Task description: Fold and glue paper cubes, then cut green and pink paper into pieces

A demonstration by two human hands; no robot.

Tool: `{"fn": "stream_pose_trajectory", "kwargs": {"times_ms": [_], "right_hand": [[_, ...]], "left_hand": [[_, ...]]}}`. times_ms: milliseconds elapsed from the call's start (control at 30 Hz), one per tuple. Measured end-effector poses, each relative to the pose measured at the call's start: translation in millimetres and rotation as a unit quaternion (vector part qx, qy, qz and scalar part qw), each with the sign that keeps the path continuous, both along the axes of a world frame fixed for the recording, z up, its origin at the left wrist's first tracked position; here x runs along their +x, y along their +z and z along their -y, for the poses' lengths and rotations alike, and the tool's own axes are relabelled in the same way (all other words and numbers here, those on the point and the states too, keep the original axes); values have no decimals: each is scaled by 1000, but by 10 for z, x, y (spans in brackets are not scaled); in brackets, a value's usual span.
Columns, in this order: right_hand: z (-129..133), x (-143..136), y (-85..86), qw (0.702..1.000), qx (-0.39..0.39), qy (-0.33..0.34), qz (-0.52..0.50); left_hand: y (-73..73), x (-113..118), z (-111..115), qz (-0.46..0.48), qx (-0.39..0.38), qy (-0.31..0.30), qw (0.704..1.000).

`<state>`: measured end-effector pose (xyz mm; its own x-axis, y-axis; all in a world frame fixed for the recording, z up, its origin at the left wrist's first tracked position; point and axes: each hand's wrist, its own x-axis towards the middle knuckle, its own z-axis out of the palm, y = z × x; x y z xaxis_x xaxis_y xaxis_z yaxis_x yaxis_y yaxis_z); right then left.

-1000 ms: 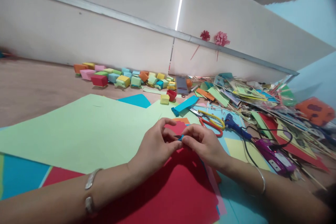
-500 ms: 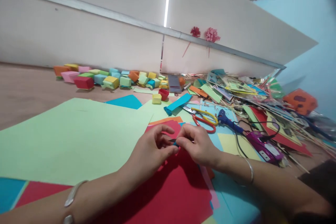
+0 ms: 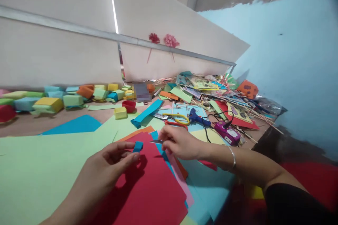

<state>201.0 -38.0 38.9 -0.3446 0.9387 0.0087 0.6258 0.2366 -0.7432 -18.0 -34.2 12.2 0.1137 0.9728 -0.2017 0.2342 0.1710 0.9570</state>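
My left hand (image 3: 111, 163) pinches a small folded piece of blue paper (image 3: 138, 146) between thumb and fingertips, above a sheet of red paper (image 3: 155, 190). To its right, my right hand (image 3: 182, 143) is closed on a thin, dark, pointed blade (image 3: 156, 141), whose tip points left toward the blue paper without touching it. The rest of the blade is hidden in the fingers. Just beyond my right hand lie scissors (image 3: 175, 118) with yellow and red handles. A strip of blue paper (image 3: 149, 112) rests beside them.
Large light green paper (image 3: 47, 168) covers the left side. Small paper boxes (image 3: 72, 100) line the back. A blue glue gun (image 3: 198, 116) and a purple power strip (image 3: 227, 133) lie right, before a heap of papers and sticks (image 3: 203, 86). The table edge runs along the right.
My hands have moved apart: the left went left with the blue paper, the right kept the blade. The view has swung to the right.
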Motion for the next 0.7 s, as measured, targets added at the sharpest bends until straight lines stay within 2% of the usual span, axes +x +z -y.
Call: {"fn": "stream_pose_trajectory", "kwargs": {"times_ms": [133,267,333,433,500,600,633,700], "right_hand": [[133,285,-161,999,8,-52,9],[239,438,-234,991,90,-82,46],[296,463,-206,981,167,-67,75],[404,406,-106,968,237,21,75],[489,304,-31,970,218,100,43],[600,132,30,975,135,176,10],[622,98,31,977,101,187,8],[633,103,17,983,65,169,33]], "left_hand": [[-52,-8,11,25,13,-30,999],[-20,22,68,45,14,-54,997],[5,52,111,64,-6,-101,993],[22,96,181,93,-46,-189,976],[36,110,241,118,-66,-240,961],[115,94,370,148,-100,-294,939],[155,78,412,152,-116,-299,935],[228,31,455,162,-129,-264,942]]}}
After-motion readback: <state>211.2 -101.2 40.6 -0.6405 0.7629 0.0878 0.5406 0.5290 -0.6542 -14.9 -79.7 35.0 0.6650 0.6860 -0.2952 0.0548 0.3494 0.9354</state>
